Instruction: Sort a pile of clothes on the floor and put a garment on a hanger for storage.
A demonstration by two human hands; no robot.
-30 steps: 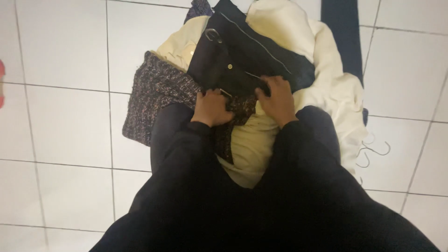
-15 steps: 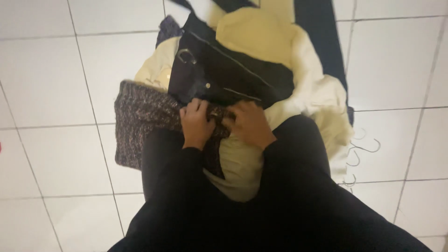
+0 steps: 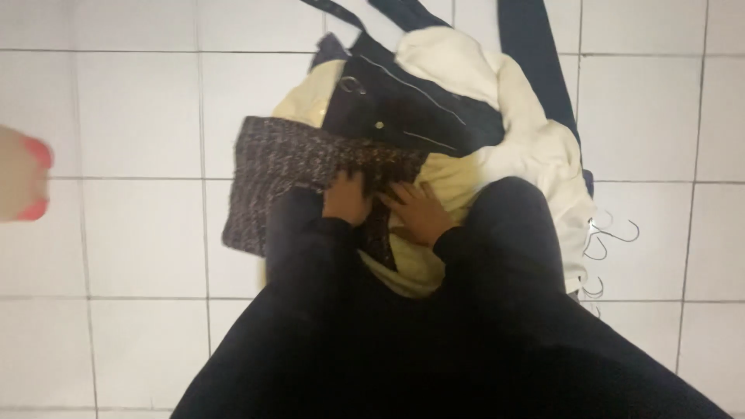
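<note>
The head view looks straight down on one heap of clothes on a white tiled floor (image 3: 132, 116), with two hands at work on it. On top lies a single speckled tweed garment (image 3: 310, 167), dark with pale flecks, coarse and nubbly in weave, spread as a rough rectangle across the left of the heap and running down between the two hands. The left hand (image 3: 347, 200) rests on its lower edge with the fingers curled over the fabric; whether they pinch it cannot be told. The right hand (image 3: 419, 211) lies just beside, flat, fingers spread apart, pressing where the tweed meets a pale yellow garment (image 3: 423, 271) of smooth, soft cloth. Behind the tweed sits one dark navy garment (image 3: 419, 116), smooth, with thin light stitching lines, a small round button and a metal ring. A bulky cream garment (image 3: 535, 147), thick and soft, wraps the right side of the heap. Thin wire hangers (image 3: 609, 237) lie on the tiles at its right edge; their number is unclear. Both arms wear black sleeves (image 3: 310, 256).
</note>
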